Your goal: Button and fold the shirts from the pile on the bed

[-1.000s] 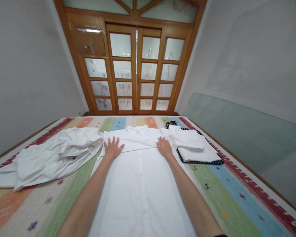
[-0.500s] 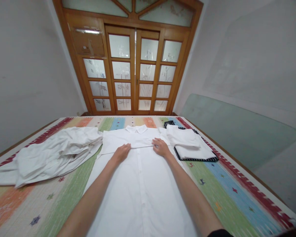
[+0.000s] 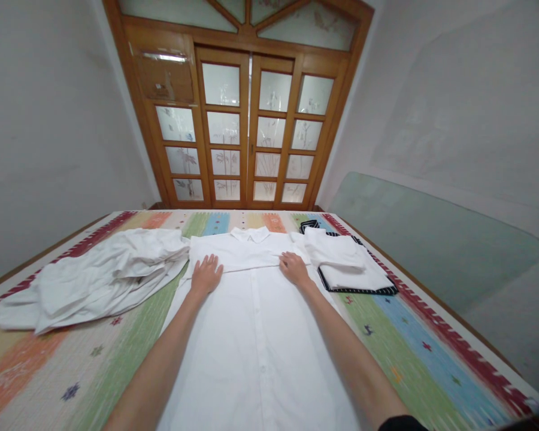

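Note:
A white button-up shirt [image 3: 256,335] lies front side up before me, its collar at the far end and its sleeves laid across the upper chest. My left hand [image 3: 207,274] rests flat on the left part of the folded sleeve layer, fingers spread. On the right part of that layer lies my right hand [image 3: 293,267], its fingers slightly bent and touching the cloth near the sleeve edge. Whether its fingertips pinch any fabric is hard to make out; the fingers look apart.
A crumpled white garment [image 3: 103,275] lies at the left. To the right is a stack of folded white clothes [image 3: 341,257] over a black striped garment [image 3: 368,291]. A striped patterned cloth [image 3: 413,359] covers the surface. Wooden glazed doors [image 3: 247,126] stand beyond, with walls on both sides.
My left hand has moved left along the sleeve layer and flattened, its fingers now spread. My right hand has stayed nearly in place.

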A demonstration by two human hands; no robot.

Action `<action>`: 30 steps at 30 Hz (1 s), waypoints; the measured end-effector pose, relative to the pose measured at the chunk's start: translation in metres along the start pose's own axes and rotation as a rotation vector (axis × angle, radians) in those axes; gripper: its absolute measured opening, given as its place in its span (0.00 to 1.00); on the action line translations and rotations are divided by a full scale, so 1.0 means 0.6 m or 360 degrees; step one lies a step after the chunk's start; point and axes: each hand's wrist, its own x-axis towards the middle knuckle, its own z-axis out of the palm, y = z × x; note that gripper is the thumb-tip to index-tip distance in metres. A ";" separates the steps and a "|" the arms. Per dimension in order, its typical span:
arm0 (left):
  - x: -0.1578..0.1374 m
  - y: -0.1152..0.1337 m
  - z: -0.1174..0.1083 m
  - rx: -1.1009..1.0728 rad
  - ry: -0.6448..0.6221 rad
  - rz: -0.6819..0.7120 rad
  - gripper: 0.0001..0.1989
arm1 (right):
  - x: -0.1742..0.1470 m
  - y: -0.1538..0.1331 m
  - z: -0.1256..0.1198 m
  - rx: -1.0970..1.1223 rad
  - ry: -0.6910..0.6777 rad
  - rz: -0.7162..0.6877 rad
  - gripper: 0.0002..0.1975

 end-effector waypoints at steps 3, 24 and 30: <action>-0.001 0.002 0.002 0.0010 -0.0011 -0.0039 0.27 | 0.006 -0.023 0.006 0.0028 -0.0053 -0.0060 0.16; 0.041 0.084 -0.003 -0.0259 -0.0041 -0.0022 0.28 | 0.016 -0.061 0.017 0.0165 0.0073 0.0571 0.20; 0.096 0.178 0.012 -0.0483 -0.0155 0.0501 0.28 | 0.033 -0.041 0.013 0.0111 -0.0006 0.0569 0.14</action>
